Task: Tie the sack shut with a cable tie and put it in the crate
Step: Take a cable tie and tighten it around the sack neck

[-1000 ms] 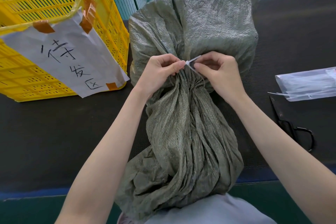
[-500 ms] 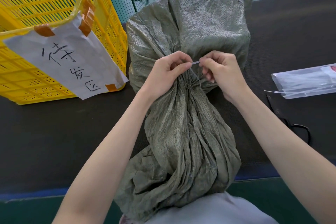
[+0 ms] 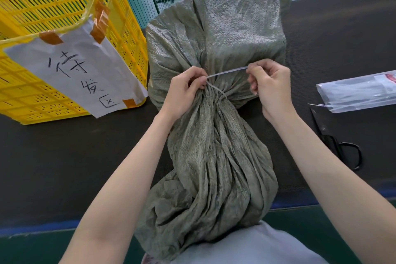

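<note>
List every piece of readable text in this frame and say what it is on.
"待发区": handwritten in black on the white paper sheet taped to the yellow crate.
Red print on the plastic packet at the right edge: too small and blurred to read.
No text shows on the sack or the scissors.

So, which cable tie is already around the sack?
The cable tie stretched between both hands at the sack's neck; the others lie in the plastic bag at right.

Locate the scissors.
In the head view, the black scissors lie on the dark table at the right, just below the bag of cable ties, beside the right forearm.
</note>
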`<state>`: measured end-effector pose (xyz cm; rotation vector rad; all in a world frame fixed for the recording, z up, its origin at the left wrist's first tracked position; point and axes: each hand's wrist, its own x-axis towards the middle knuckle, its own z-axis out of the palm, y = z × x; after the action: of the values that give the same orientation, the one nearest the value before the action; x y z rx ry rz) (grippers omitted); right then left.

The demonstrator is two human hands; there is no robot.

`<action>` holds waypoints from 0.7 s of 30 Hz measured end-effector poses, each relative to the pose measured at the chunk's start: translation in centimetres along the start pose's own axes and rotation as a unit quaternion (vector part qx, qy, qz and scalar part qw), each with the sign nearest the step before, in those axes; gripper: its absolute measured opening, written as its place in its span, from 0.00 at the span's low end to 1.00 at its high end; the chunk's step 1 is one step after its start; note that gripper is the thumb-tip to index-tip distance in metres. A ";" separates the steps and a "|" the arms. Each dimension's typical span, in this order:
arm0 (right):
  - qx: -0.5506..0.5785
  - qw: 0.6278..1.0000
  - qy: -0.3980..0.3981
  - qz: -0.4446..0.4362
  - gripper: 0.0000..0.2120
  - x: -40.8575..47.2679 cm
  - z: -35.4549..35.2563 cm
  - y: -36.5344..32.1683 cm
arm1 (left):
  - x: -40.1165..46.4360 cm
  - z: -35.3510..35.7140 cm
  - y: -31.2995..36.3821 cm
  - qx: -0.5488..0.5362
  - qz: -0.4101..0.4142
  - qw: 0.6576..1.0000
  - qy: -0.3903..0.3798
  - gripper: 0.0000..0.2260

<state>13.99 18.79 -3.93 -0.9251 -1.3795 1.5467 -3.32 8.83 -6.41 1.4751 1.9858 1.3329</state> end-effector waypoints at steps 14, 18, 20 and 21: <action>0.036 0.998 -0.049 0.028 0.17 -1.5 1.3 2.3 | -1.5 1.1 0.8 0.020 0.016 1.000 -0.002 0.04; -0.121 0.991 -0.052 -0.009 0.22 -0.9 3.3 3.1 | -1.8 1.3 1.0 0.069 0.064 0.996 -0.003 0.04; -0.170 0.984 -0.045 -0.042 0.22 -1.0 3.4 2.9 | -2.0 1.4 0.7 0.077 0.071 0.994 0.008 0.05; -0.188 0.980 -0.038 -0.059 0.22 -1.2 3.4 2.8 | -1.9 1.4 0.6 0.075 0.071 0.995 0.014 0.05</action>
<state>10.99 16.36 -6.29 -0.9937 -1.7884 1.2640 -1.15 7.84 -7.13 1.7022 2.0744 1.2900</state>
